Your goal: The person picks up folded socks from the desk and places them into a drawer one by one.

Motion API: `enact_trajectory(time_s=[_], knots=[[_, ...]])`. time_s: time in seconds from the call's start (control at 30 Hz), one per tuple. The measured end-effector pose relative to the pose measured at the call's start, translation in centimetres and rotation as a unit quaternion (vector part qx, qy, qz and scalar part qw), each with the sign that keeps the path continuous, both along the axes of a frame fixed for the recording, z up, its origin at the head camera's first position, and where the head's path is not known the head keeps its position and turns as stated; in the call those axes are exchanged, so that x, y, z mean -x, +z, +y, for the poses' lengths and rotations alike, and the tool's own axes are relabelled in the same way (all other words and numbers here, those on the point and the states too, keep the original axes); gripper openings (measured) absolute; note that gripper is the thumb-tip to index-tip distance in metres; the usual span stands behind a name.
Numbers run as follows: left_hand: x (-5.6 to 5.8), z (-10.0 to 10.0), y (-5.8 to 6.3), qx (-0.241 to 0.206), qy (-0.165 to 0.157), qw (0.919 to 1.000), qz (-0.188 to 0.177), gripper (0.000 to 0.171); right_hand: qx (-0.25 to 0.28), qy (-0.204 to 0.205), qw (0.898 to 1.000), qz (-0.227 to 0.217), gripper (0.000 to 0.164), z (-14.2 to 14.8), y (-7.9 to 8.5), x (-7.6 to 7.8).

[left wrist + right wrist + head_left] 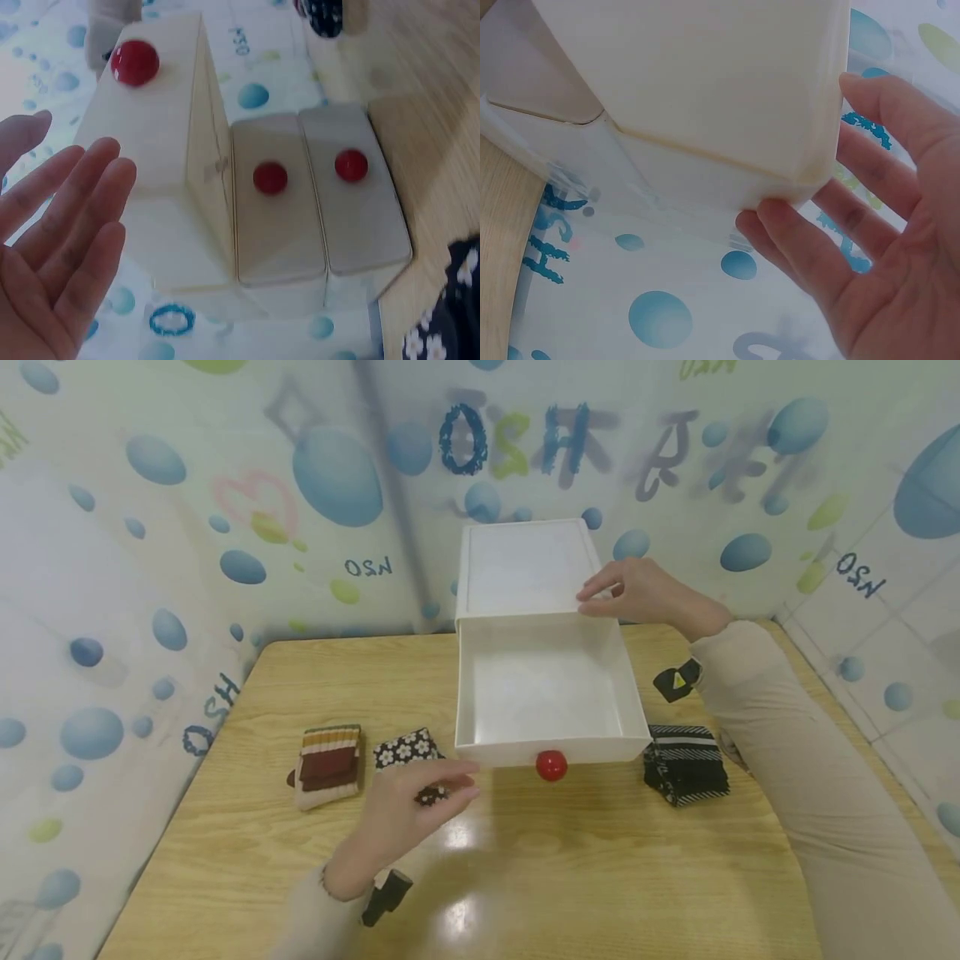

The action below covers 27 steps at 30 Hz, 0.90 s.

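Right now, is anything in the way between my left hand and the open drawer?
Nothing visible is. In the head view, your left hand is close by the front left corner of the open drawer; the flowered cloth lies lower, on the table, outside that gap.

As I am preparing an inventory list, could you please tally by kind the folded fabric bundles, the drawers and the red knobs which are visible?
Folded fabric bundles: 3
Drawers: 3
Red knobs: 3
Total: 9
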<state>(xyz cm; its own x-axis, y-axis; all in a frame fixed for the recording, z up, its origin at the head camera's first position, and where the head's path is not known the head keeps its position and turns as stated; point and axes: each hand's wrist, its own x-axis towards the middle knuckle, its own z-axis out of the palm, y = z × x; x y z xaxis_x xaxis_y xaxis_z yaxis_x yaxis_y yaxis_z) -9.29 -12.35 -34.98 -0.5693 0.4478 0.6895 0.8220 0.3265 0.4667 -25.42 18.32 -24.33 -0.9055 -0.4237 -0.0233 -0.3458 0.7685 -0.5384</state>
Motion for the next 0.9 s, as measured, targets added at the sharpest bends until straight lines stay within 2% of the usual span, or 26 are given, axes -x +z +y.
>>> enact_trajectory(time_s=[0.1,0.27,0.5,0.67,0.73,0.9], knots=[[0.1,-1.6,0.2,-0.013,0.001,0.9992,-0.038,0.020,0.003,0.003,1.000,-0.001,0.037,0.0,0.1,0.0],[0.4,-4.2,0.7,-0.025,0.057,0.9953,-0.074,0.025,0.007,0.004,1.000,-0.004,0.037,0.1,0.1,0.0],[0.8,-7.8,0.5,-0.095,0.121,0.9789,-0.135,0.029,0.003,0.000,1.000,-0.007,0.038,0.1,0.0,-0.1],[1.4,-9.6,0.5,-0.106,0.149,0.9738,-0.135,0.026,0.003,0.002,1.000,-0.006,0.038,0.1,-0.1,-0.1],[1.6,-10.0,0.8,-0.106,0.154,0.9724,-0.139,0.025,0.003,0.003,1.000,-0.006,0.038,0.1,-0.1,-0.1],[2.2,-11.1,1.1,-0.147,0.148,0.9598,-0.187,0.026,0.003,0.003,1.000,-0.007,0.038,0.1,0.0,0.0]])
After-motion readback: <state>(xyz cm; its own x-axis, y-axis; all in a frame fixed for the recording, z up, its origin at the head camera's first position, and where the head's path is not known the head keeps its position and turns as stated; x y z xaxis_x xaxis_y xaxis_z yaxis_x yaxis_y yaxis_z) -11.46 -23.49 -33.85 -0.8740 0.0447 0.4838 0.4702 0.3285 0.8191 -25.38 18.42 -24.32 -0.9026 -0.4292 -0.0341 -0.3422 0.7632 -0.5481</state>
